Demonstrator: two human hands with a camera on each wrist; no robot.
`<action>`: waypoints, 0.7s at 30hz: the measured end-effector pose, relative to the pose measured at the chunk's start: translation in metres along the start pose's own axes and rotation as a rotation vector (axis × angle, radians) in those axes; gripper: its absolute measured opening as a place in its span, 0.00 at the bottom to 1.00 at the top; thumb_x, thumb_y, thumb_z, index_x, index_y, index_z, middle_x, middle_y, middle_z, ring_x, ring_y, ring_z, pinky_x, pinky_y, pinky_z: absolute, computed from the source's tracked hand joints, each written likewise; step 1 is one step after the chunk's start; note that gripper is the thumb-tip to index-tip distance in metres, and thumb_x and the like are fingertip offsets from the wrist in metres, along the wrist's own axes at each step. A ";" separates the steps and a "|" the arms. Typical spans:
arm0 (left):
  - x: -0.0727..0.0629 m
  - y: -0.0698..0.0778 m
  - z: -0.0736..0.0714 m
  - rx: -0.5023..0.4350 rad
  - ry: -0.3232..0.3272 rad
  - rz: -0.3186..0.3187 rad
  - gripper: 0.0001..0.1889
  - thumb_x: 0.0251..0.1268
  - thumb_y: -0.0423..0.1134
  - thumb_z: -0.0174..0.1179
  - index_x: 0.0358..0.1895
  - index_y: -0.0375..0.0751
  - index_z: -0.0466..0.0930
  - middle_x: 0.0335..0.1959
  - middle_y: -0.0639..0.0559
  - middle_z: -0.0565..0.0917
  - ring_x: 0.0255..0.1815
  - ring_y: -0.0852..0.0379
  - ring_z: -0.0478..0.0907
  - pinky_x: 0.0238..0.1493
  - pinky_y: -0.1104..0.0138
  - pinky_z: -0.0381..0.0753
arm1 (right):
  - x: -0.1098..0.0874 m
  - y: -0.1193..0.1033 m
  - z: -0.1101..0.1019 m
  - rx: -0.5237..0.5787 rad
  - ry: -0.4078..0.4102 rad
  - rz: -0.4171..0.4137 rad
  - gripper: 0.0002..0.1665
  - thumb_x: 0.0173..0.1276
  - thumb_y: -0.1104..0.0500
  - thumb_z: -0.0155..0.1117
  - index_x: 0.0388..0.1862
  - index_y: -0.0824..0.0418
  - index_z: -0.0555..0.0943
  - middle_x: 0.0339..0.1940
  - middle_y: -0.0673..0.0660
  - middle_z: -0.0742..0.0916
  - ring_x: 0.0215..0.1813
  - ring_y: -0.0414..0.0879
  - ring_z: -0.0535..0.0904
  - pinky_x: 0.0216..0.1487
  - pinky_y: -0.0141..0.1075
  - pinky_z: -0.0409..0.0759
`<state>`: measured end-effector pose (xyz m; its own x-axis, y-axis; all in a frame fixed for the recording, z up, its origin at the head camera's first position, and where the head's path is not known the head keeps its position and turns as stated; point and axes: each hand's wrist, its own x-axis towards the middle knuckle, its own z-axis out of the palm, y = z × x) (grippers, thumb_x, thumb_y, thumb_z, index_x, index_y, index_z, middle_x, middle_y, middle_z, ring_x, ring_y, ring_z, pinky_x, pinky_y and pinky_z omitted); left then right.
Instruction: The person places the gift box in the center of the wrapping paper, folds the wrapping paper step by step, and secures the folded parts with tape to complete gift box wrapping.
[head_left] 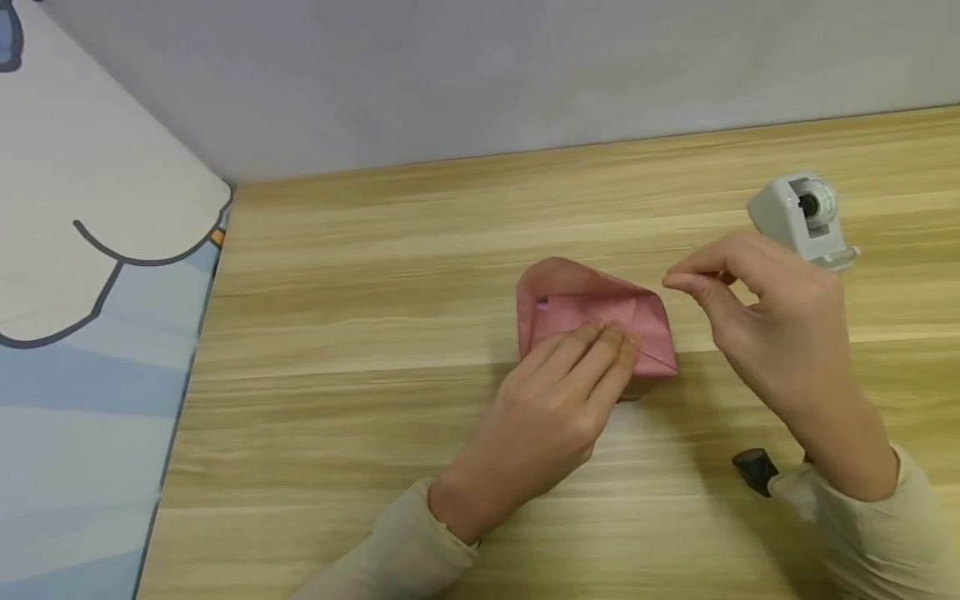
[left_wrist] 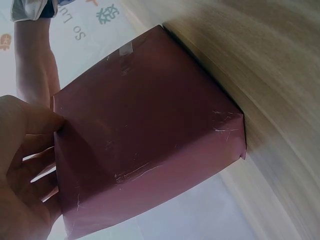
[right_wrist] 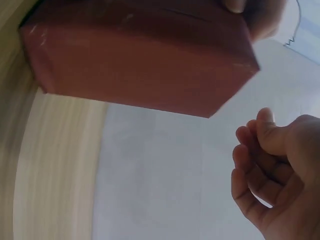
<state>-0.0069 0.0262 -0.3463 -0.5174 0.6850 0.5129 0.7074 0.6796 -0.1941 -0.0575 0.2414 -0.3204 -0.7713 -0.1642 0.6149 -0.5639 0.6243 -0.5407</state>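
Note:
A pink paper-wrapped box (head_left: 652, 329) stands on the table, its upper end folded in and a raised paper flap along the far side. My left hand (head_left: 555, 400) presses its straight fingers on the folded paper. In the left wrist view, its thumb lies at the box's upper edge, and a small piece of tape (left_wrist: 126, 48) shows on the wrapped side. My right hand (head_left: 780, 325) hovers right of the box, apart from it, thumb and index fingertips together. I cannot tell whether anything thin is between them. The right wrist view shows its other fingers (right_wrist: 242, 157) curled.
A white tape dispenser (head_left: 787, 212) with a roll stands beyond my right hand. A small black object (head_left: 755, 471) shows beside the right sleeve. The wooden table (head_left: 337, 333) meets a grey wall (head_left: 450, 83) at the back and a printed cartoon panel (head_left: 97, 167) at left.

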 end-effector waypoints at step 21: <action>-0.002 0.001 -0.002 -0.064 -0.028 -0.029 0.18 0.80 0.35 0.52 0.65 0.38 0.82 0.63 0.48 0.86 0.67 0.53 0.82 0.72 0.66 0.77 | -0.003 -0.008 -0.020 0.134 -0.484 0.079 0.16 0.77 0.67 0.61 0.54 0.52 0.89 0.50 0.46 0.92 0.53 0.32 0.83 0.58 0.17 0.73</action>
<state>-0.0041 0.0252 -0.3457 -0.5506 0.6731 0.4937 0.7209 0.6816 -0.1254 -0.0451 0.2520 -0.3061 -0.8436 -0.4753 0.2498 -0.5067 0.5506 -0.6634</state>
